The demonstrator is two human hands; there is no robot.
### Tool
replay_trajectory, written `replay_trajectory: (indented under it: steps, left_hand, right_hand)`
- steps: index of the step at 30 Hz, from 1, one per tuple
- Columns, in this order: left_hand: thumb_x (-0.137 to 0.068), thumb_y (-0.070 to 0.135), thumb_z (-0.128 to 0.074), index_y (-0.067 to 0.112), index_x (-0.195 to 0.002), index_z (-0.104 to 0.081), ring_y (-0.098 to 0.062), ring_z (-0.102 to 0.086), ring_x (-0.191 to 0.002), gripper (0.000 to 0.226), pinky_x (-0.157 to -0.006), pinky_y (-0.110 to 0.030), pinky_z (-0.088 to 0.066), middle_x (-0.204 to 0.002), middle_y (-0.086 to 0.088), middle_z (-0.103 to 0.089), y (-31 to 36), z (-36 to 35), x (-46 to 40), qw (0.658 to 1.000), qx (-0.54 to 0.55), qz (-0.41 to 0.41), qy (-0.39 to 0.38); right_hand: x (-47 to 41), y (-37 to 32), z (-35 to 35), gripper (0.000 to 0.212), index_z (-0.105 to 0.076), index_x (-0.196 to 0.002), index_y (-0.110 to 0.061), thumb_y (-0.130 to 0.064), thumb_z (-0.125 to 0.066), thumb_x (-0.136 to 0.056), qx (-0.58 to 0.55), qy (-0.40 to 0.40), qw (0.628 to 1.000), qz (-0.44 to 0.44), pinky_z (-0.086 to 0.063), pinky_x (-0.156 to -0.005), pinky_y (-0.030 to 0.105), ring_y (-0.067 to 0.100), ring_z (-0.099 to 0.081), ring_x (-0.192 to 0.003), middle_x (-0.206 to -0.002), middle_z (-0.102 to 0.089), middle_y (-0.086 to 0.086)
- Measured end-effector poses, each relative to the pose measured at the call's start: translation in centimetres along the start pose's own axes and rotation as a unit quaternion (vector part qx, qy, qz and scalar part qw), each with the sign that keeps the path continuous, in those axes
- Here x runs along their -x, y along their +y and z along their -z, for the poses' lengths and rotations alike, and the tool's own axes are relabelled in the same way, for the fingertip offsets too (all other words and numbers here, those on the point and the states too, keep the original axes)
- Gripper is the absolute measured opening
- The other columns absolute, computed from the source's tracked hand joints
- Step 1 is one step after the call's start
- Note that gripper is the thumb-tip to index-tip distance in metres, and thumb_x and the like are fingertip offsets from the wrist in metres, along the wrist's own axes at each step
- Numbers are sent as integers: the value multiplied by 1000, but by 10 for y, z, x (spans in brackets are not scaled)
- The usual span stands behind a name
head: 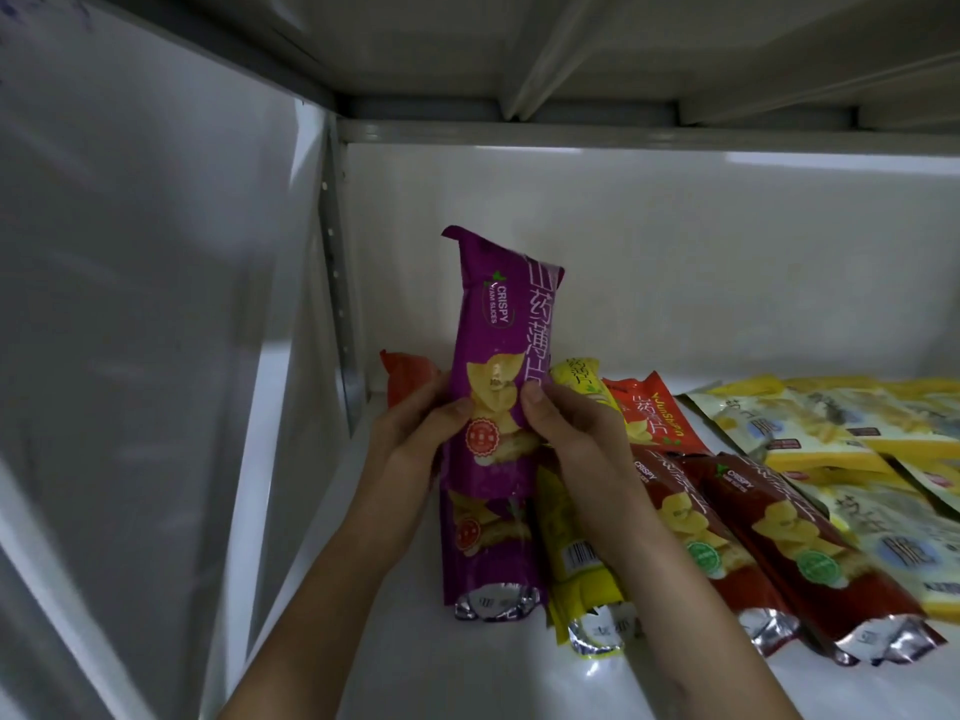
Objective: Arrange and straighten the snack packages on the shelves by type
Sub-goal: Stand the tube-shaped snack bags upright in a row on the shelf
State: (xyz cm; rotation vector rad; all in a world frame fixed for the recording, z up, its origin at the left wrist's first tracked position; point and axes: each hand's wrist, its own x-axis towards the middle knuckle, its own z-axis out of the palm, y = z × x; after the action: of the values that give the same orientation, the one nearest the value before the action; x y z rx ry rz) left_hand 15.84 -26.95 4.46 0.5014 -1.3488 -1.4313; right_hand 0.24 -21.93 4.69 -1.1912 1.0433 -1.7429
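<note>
Left of the hands (498, 433), bare shelf (395, 641) runs to the side wall (156, 304). Right of them, red packets (753, 543) and yellow bags (831, 428) crowd the shelf. Open air above, under the upper shelf (571, 54).

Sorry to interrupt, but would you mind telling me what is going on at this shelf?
A person is sorting snack packs on a white shelf. Both hands, the left hand and the right hand, grip a purple yam-slice pack, holding it upright above another purple pack lying flat. Beside that lie a yellow pack, dark red packs and pale flat bags further right.
</note>
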Motion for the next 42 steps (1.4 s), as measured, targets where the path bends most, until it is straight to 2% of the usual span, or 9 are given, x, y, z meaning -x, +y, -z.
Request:
replay_trajectory:
  steps: [3,7,11,15,22,30,34,38,42]
  left_hand:
    - [-89,36,-77,24,-122,-73,-23,-77,-104,35,-81,-30,-62,-115,-2,-79,1,-4,2,1000,-28,6,-2]
    - [-79,33,-73,18,-121,-73,-23,-78,-100,44,-76,-27,-62,-110,-2,-80,0,-4,0,999,-45,-6,13]
    - [-83,34,-77,14,-117,-75,-27,-76,-106,40,-85,-34,-60,-117,-9,-78,-1,2,-2,999,16,11,33]
    - [-86,36,-73,12,-122,-72,-27,-75,-108,43,-90,-40,-58,-120,-11,-77,0,2,-3,999,32,22,33]
    - [-91,31,-67,14,-128,-71,-30,-75,-108,41,-88,-41,-63,-120,-12,-77,4,4,-1,997,50,38,56]
    - [-84,43,-73,10,-126,-71,-32,-76,-105,54,-90,-43,-61,-117,-14,-77,5,-5,2,995,52,49,65]
    - [-87,45,-74,7,-130,-68,-37,-74,-108,58,-92,-48,-61,-120,-18,-75,7,1,2,993,76,57,71]
    - [-86,36,-73,3,-129,-68,-35,-75,-103,54,-86,-44,-63,-120,-21,-75,10,0,4,992,87,77,52]
    - [-82,41,-77,5,-123,-70,-34,-76,-99,55,-83,-43,-64,-117,-21,-76,10,-4,6,993,58,103,21]
  right_hand:
    - [-1,0,-1,47,-75,-107,-2,-41,-74,-80,42,57,997,37,-60,-93,55,42,-73,-102,-104,-77,18]
    - [-2,-1,1,50,-73,-115,-9,-43,-74,-79,55,46,997,33,-65,-81,36,29,-75,-101,-107,-78,8]
    - [2,-3,0,45,-72,-123,-9,-38,-69,-89,21,-21,999,-13,-60,-96,44,25,-75,-108,-116,-78,7]
    - [3,-4,1,30,-76,-113,-8,-30,-69,-93,49,-23,999,1,-61,-94,47,27,-76,-104,-110,-79,9]
    - [6,-3,-3,37,-72,-125,-11,-33,-64,-96,83,-86,993,-24,-59,-92,32,20,-75,-108,-115,-79,3]
    - [6,-3,-3,25,-76,-111,-4,-24,-64,-100,79,-40,996,14,-61,-93,47,29,-76,-102,-107,-79,11]
    - [7,-5,-1,33,-78,-111,-8,-36,-71,-96,103,-75,992,-12,-58,-99,53,29,-75,-106,-108,-80,9]
    - [5,-11,2,44,-79,-107,-11,-50,-65,-91,76,-54,996,-15,-57,-93,37,21,-76,-103,-105,-81,4]
    - [5,-9,1,44,-77,-104,-4,-43,-62,-92,42,-18,999,23,-62,-85,33,27,-77,-100,-104,-81,9]
